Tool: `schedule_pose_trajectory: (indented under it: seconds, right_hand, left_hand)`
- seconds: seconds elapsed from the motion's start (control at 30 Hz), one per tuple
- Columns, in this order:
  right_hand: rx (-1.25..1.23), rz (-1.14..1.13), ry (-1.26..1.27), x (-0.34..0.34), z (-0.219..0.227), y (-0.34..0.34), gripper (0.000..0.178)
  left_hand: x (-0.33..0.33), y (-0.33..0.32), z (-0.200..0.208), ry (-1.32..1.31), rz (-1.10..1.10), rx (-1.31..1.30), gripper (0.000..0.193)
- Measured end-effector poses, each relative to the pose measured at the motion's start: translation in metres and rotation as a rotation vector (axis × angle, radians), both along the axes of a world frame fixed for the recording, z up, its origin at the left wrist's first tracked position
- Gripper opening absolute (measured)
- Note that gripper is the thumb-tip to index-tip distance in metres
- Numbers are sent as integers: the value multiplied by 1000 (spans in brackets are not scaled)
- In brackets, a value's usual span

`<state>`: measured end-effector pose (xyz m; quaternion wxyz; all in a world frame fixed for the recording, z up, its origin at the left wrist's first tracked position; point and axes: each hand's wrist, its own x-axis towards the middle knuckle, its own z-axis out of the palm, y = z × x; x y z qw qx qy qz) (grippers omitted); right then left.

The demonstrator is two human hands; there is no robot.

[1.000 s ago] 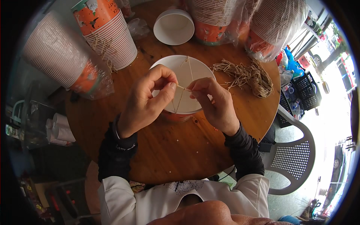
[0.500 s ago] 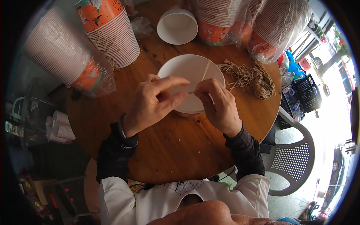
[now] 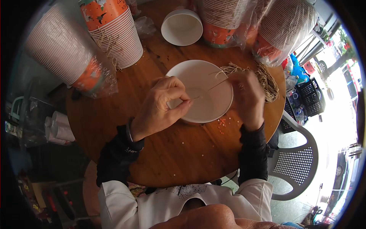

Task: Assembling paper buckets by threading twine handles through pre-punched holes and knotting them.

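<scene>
Right hand (image 3: 248, 97) shifted toward table edge (image 3: 280, 82), bowl (image 3: 204, 91) uncovered

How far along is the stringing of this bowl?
Done: nothing is visibly tied yet. In hand: the left hand and right hand stretch one string across the white paper bowl. Left: the string bundle and wrapped bowl stacks remain.

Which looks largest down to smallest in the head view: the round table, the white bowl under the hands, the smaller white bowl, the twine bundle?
1. Round table
2. White bowl
3. Smaller white bowl and twine bundle: too alike to rank.
</scene>
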<state>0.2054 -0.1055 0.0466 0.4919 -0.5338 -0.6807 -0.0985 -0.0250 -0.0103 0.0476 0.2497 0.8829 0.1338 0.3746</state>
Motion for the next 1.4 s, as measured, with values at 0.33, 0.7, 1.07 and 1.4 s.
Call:
schedule_pose_trajectory:
  seconds: [0.33,0.7,1.07,1.4]
  right_hand:
    - [6,-242,-19,57,-38,26,13]
    - [-96,73,-309,5,-67,38,30]
    - [0,54,73,0,-59,32,32]
    - [-108,52,138,3,-66,31,27]
  left_hand:
    - [3,3,-16,20,21,142,13]
    - [0,32,-22,23,264,440,19]
    - [-40,105,2,-392,621,219,11]
    - [-91,263,109,-1011,224,-493,16]
